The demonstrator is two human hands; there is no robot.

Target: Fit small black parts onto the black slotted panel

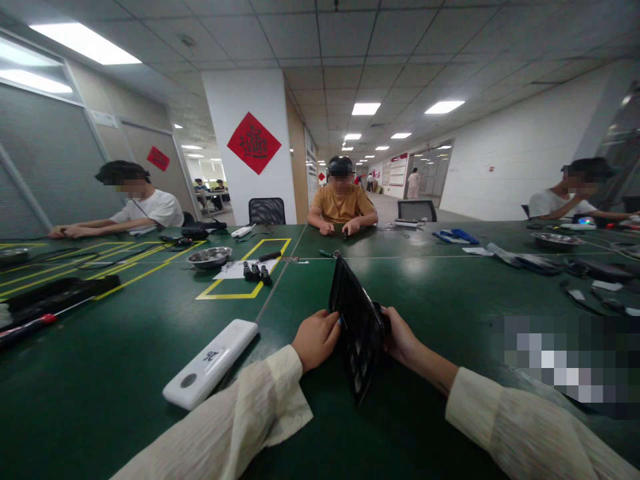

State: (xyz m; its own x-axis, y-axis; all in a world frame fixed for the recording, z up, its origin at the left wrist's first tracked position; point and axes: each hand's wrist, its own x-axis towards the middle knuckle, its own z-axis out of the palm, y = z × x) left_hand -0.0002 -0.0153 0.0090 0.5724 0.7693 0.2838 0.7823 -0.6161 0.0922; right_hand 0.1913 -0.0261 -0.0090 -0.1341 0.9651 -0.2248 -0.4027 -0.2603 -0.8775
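Note:
A flat black panel-like device (pixel 356 320) stands on its edge on the green table (pixel 430 287), tilted away from me. My left hand (pixel 316 339) grips its left side with the fingers curled round the edge. My right hand (pixel 400 337) holds its right side, fingers wrapped behind it. Both wrists come out of cream sleeves. A white power bank (pixel 213 362) lies flat on the table just left of my left forearm.
A metal bowl (pixel 210 257), a sheet of paper and small black parts (pixel 257 271) sit inside a yellow taped rectangle. A red-handled screwdriver (pixel 30 325) and black tools lie far left. Cables and devices (pixel 530 261) lie right. Three other people sit around the table.

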